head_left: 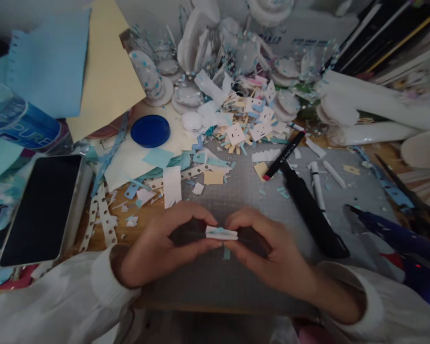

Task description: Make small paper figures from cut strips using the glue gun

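Scraps (236, 135) crowd a dim desk (127, 234)

A grey mat (236, 196) covers much of the wood. Above its near part, a small white paper (221, 234) sits pinched between both hands: left hand (165, 239) and right hand (274, 248) curl inward, fingertips closed on its ends. A phone (43, 210) and bottle (25, 119) flank the left, a glue gun (397, 236) the right; a pale wall (154, 14) stands behind.

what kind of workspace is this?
Likely a papercraft area: a gray gridded mat, a heap of little paper squares with faces, and a black pen.
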A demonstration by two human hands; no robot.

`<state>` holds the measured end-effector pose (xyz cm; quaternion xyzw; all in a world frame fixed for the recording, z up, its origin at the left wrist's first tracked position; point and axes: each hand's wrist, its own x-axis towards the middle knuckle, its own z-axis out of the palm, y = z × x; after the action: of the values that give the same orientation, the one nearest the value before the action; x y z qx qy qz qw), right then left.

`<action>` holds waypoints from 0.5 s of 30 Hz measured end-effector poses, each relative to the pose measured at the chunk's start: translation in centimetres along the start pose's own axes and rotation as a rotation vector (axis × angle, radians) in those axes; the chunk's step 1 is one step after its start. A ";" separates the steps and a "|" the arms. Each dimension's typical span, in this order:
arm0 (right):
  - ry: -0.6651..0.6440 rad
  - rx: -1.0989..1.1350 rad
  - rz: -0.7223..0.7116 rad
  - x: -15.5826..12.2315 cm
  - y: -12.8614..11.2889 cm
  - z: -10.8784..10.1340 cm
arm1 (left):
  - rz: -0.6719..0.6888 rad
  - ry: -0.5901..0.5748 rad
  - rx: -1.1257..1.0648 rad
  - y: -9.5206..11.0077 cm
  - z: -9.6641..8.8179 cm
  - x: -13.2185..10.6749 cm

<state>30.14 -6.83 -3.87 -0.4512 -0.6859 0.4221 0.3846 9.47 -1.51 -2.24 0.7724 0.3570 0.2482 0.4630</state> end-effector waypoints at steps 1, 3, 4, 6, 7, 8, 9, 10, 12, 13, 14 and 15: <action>0.013 0.053 0.032 -0.1 -0.1 0.0 | -0.023 0.016 -0.044 0.3 0.1 0.0; 0.040 0.152 0.071 -0.3 -0.3 0.1 | -0.069 0.056 -0.131 0.8 0.5 0.0; 0.053 0.195 0.075 -0.3 -0.4 0.1 | -0.091 0.086 -0.164 1.1 0.7 0.0; 0.075 0.263 0.067 -0.4 -0.6 0.1 | -0.126 0.138 -0.210 1.5 1.0 -0.1; 0.080 0.289 0.063 -0.4 -0.7 0.1 | -0.143 0.144 -0.226 1.7 1.2 -0.1; 0.082 0.311 0.061 -0.4 -0.8 0.1 | -0.160 0.143 -0.238 1.9 1.3 -0.2; 0.087 0.328 0.059 -0.4 -0.9 0.0 | -0.174 0.140 -0.249 2.1 1.4 -0.2; 0.093 0.339 0.058 -0.5 -0.9 0.0 | -0.187 0.140 -0.256 2.3 1.4 -0.2; 0.100 0.345 0.067 -0.5 -1.1 -0.1 | -0.208 0.147 -0.259 2.7 1.5 -0.1; 0.102 0.342 0.073 -0.5 -1.1 -0.2 | -0.216 0.149 -0.260 2.9 1.5 0.0; 0.102 0.338 0.078 -0.6 -1.1 -0.2 | -0.223 0.145 -0.266 3.0 1.6 0.2; 0.102 0.333 0.083 -0.6 -1.0 -0.3 | -0.232 0.134 -0.280 3.1 1.6 0.3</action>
<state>30.26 -7.57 -2.91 -0.4299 -0.5671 0.5217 0.4705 11.85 -3.13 -0.17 0.6361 0.4356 0.2912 0.5665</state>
